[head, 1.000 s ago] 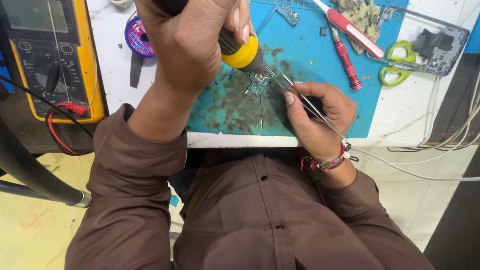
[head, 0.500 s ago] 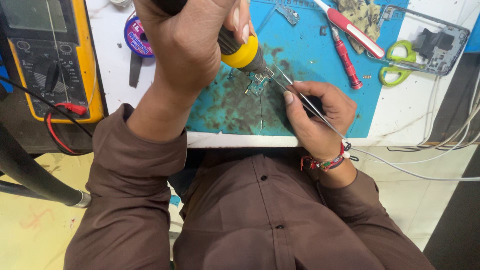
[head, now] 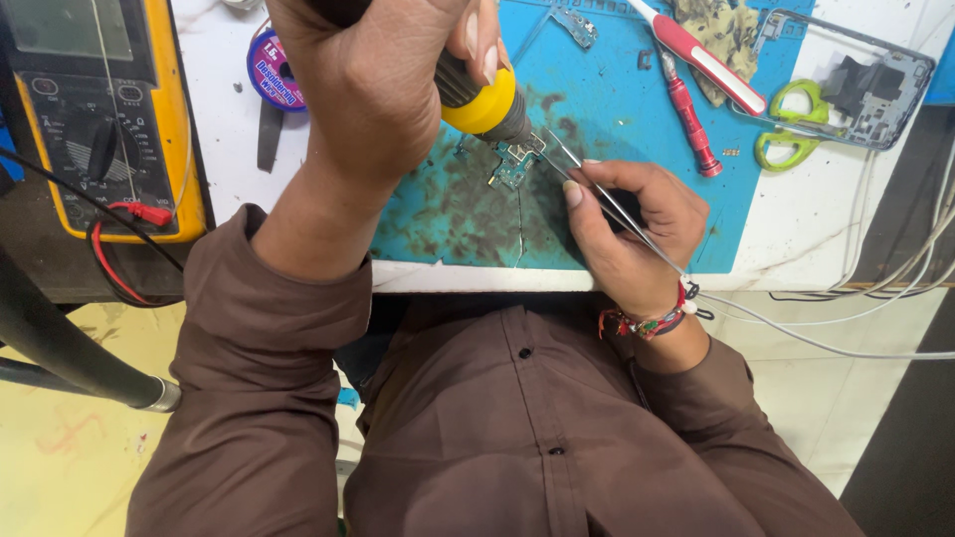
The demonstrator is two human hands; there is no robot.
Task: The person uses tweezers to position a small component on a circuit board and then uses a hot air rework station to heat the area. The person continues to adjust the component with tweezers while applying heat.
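Observation:
My left hand (head: 378, 89) is closed round a black tool with a yellow collar (head: 482, 104), its tip angled down at a small green circuit board (head: 512, 164). The board lies on a stained blue work mat (head: 448, 214). My right hand (head: 627, 224) rests on the mat just right of the board. It pinches thin metal tweezers (head: 602, 199) whose points reach the board's right edge, close to the tool's tip. Both arms wear brown sleeves, and a beaded band circles my right wrist.
A yellow multimeter (head: 99, 119) with red and black leads sits at the left, with a purple spool (head: 274, 70) beside it. On the mat's right lie a red screwdriver (head: 691, 134), a red-and-white tool (head: 701, 55), green scissors (head: 791, 124) and a phone frame (head: 875, 80). White cables (head: 846, 348) trail right.

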